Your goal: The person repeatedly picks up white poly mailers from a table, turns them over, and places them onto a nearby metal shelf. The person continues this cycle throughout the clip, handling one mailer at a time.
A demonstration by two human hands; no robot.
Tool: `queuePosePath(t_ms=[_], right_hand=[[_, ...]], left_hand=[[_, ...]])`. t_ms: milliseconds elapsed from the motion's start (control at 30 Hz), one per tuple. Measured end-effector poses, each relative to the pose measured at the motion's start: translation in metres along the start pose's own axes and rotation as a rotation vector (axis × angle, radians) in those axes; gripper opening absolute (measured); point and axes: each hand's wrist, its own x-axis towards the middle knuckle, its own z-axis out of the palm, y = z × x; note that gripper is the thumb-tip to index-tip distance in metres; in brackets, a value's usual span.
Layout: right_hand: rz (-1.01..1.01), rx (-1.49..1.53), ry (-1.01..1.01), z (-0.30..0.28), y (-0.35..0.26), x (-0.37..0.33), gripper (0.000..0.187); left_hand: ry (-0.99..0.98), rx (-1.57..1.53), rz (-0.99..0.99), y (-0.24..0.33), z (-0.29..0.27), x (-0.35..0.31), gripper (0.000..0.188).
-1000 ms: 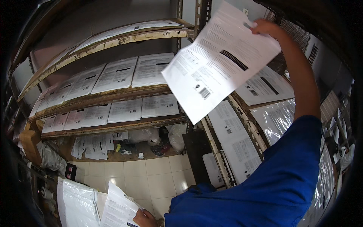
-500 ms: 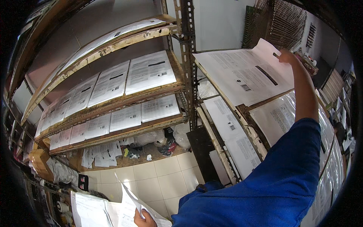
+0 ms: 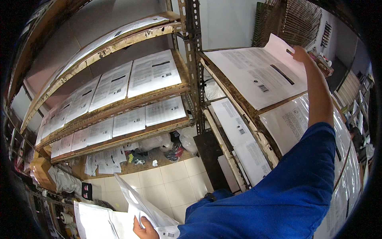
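On the upper right shelf lies a white printed plastic bag (image 3: 254, 75) with a black bar and a barcode. Its far right edge, which has a handle cut-out, is lifted, and my right hand (image 3: 299, 55) pinches it there. Low in the view, my left hand (image 3: 145, 229) grips another white plastic bag (image 3: 137, 203), its upper end standing up and an oval handle hole showing. Beside it are more white sheets or bags (image 3: 93, 219); whether my left hand holds these too is hidden.
A metal rack (image 3: 195, 67) with wooden shelves (image 3: 115, 105) stands ahead, lined with printed white bags (image 3: 149, 75). Another printed bag (image 3: 282, 121) lies nearer on the right shelf. Loose sheets (image 3: 105, 161) and plastic bundles (image 3: 187, 139) sit underneath. A cardboard box (image 3: 41, 171) is at left.
The bag in my left hand has swung up and left, bringing its handle hole into view. My right hand keeps its pinch on the shelf bag, whose edge is raised slightly more.
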Motion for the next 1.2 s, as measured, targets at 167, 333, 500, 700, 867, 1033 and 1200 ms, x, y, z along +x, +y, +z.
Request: queuePosePath(t_ms=[167, 333, 500, 700, 867, 1033, 1200], right_hand=[[0.262, -0.008, -0.033, -0.029, -0.023, -0.008, 0.037], [-0.049, 0.229, 0.119, -0.114, -0.08, -0.009, 0.052], [-0.751, 0.744, -0.144, -0.252, -0.309, -0.08, 0.043], [-1.603, 0.752, -0.651, -0.348, -0.472, -0.322, 0.083], [-1.775, 0.431, -0.802, -0.37, -0.483, -0.407, 0.06], [-1.418, 0.543, -0.836, -0.362, -0.473, -0.45, 0.051], [-1.302, 0.574, -0.684, -0.36, -0.445, -0.513, 0.017]], left_hand=[[-0.008, 0.005, 0.001, 0.003, -0.008, -0.006, 0.047], [0.057, 0.005, 0.2, 0.013, -0.011, -0.001, 0.039], [0.023, -0.174, 0.514, 0.03, -0.014, 0.003, 0.025], [0.012, -0.105, 0.915, 0.041, -0.051, -0.023, 0.033], [0.089, -0.136, 1.005, 0.023, -0.064, -0.075, 0.042], [0.167, -0.288, 1.017, -0.003, -0.055, -0.119, 0.041], [0.203, -0.29, 1.042, -0.036, -0.053, -0.168, 0.043]])
